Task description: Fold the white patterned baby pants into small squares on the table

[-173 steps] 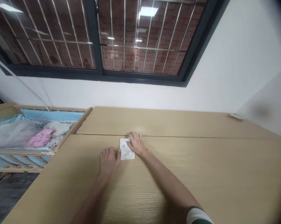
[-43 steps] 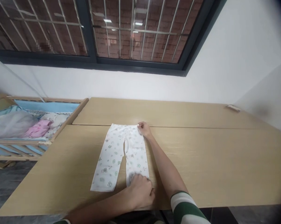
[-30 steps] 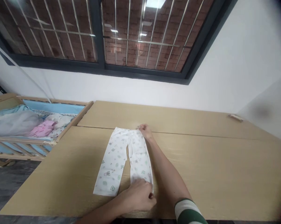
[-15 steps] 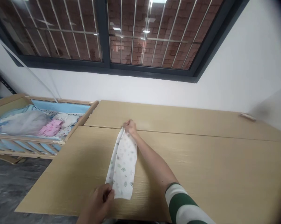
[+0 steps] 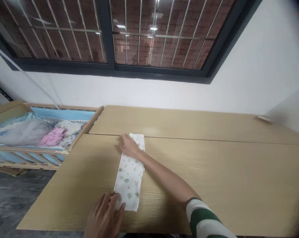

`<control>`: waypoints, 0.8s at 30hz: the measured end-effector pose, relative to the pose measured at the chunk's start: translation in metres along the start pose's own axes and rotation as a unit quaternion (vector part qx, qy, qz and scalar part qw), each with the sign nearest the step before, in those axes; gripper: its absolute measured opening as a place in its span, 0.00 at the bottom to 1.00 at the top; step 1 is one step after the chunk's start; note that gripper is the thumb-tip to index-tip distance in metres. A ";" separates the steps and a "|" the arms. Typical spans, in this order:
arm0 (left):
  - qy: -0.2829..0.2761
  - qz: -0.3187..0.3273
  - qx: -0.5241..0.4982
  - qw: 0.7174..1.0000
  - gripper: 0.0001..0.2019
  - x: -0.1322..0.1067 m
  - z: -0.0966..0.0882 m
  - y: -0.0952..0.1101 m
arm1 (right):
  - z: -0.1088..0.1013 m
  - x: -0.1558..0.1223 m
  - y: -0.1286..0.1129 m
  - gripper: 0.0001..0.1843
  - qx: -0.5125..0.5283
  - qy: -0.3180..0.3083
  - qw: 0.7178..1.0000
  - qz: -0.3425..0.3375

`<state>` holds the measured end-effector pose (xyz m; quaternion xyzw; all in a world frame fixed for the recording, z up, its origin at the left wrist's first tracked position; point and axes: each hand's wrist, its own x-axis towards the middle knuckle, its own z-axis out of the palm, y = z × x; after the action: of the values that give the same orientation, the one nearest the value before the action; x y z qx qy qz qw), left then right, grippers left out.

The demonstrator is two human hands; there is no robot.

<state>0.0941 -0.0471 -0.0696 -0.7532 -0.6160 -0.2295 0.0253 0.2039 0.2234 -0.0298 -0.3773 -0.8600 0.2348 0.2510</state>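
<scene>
A white cloth (image 5: 129, 180) with small green and grey prints lies as a long, narrow folded strip on the tan wooden board (image 5: 201, 185). My left hand (image 5: 106, 213) is open, palm down, with its fingertips on the strip's near left corner. Near the far end, my right hand (image 5: 129, 146) reaches across the cloth from the right, its fingers toward the left edge. Those fingers are smeared by motion, so their grip cannot be made out. The cloth's far edge shows just beyond the right hand.
A wooden crib (image 5: 87, 127) with blue lining stands at the left, holding a pink cloth (image 5: 52, 136) and other bedding. Behind the board are a white wall (image 5: 149, 94) and a barred, dark-framed window (image 5: 111, 39). A small pale object (image 5: 264, 119) lies at the back right.
My right hand has left the cloth's far end and moved left and nearer. The strip now lies flatter and wider at that end. My left hand went from a pinch to spread fingers.
</scene>
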 end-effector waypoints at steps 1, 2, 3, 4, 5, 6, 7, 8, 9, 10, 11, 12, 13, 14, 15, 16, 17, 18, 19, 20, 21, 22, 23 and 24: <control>0.018 0.058 -0.009 0.998 0.14 -0.001 0.002 0.002 | -0.002 -0.016 -0.013 0.25 0.000 -0.045 0.997 -0.068; 0.029 0.101 -0.008 0.994 0.18 -0.002 0.005 0.005 | -0.003 -0.035 -0.025 0.29 -0.001 -0.091 0.987 -0.132; 0.034 0.132 0.000 0.991 0.21 -0.005 0.009 0.007 | -0.003 -0.054 -0.037 0.32 -0.003 -0.136 0.972 -0.190; 0.033 0.155 0.008 0.987 0.23 -0.009 0.014 0.008 | -0.002 -0.073 -0.046 0.34 -0.007 -0.172 0.956 -0.237; 0.028 0.168 0.016 0.985 0.23 -0.014 0.019 0.009 | 0.000 -0.092 -0.053 0.35 -0.014 -0.200 0.941 -0.274; 0.020 0.177 0.019 0.984 0.21 -0.020 0.025 0.009 | 0.003 -0.109 -0.058 0.35 -0.023 -0.221 0.928 -0.300; 0.007 0.182 0.020 0.983 0.18 -0.025 0.030 0.009 | 0.006 -0.123 -0.060 0.34 -0.030 -0.236 0.918 -0.317; -0.008 0.186 0.019 0.982 0.15 -0.030 0.034 0.009 | 0.010 -0.135 -0.059 0.32 -0.036 -0.247 0.911 -0.327; -0.016 0.193 0.019 0.981 0.14 -0.034 0.037 0.008 | 0.013 -0.143 -0.057 0.30 -0.040 -0.253 0.908 -0.332; -0.017 0.202 0.024 0.979 0.14 -0.035 0.038 0.008 | 0.016 -0.148 -0.052 0.29 -0.042 -0.256 0.906 -0.333; -0.012 0.213 0.032 0.977 0.17 -0.035 0.037 0.007 | 0.017 -0.149 -0.046 0.29 -0.042 -0.255 0.907 -0.332; -0.008 0.221 0.043 0.974 0.22 -0.034 0.036 0.007 | 0.018 -0.146 -0.039 0.29 -0.042 -0.254 0.909 -0.328; -0.003 0.226 0.052 0.973 0.26 -0.032 0.033 0.007 | 0.017 -0.140 -0.031 0.29 -0.044 -0.253 0.912 -0.321; -0.003 0.227 0.056 0.972 0.31 -0.029 0.030 0.008 | 0.016 -0.132 -0.023 0.29 -0.047 -0.251 0.916 -0.308; -0.010 0.223 0.056 0.973 0.35 -0.026 0.027 0.008 | 0.015 -0.122 -0.013 0.29 -0.051 -0.248 0.923 -0.291; -0.019 0.216 0.051 0.975 0.37 -0.024 0.025 0.009 | 0.013 -0.110 -0.003 0.29 -0.056 -0.245 0.930 -0.269; -0.026 0.211 0.045 0.976 0.39 -0.023 0.023 0.010 | 0.011 -0.097 0.008 0.29 -0.062 -0.238 0.938 -0.243; -0.030 0.208 0.042 0.977 0.39 -0.022 0.021 0.011 | 0.010 -0.084 0.020 0.29 -0.070 -0.229 0.947 -0.214; -0.033 0.207 0.044 0.977 0.39 -0.022 0.020 0.011 | 0.009 -0.071 0.031 0.30 -0.078 -0.217 0.955 -0.186; -0.035 0.207 0.051 0.976 0.38 -0.022 0.020 0.012 | 0.008 -0.057 0.043 0.30 -0.085 -0.204 0.962 -0.160; -0.034 0.210 0.059 0.975 0.37 -0.023 0.019 0.012 | 0.007 -0.045 0.055 0.30 -0.090 -0.186 0.969 -0.138; -0.032 0.213 0.069 0.974 0.36 -0.023 0.018 0.013 | 0.006 -0.033 0.066 0.29 -0.092 -0.166 0.974 -0.120; -0.027 0.217 0.077 0.973 0.36 -0.023 0.017 0.013 | 0.005 -0.021 0.076 0.29 -0.092 -0.146 0.979 -0.109; -0.021 0.221 0.084 0.972 0.36 -0.022 0.016 0.012 | 0.004 -0.011 0.084 0.29 -0.091 -0.128 0.982 -0.103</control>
<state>0.1076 -0.0654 -0.0897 -0.8704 -0.4520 -0.1498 0.1252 0.2533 0.2649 -0.0855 -0.2748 -0.9370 0.1749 0.1260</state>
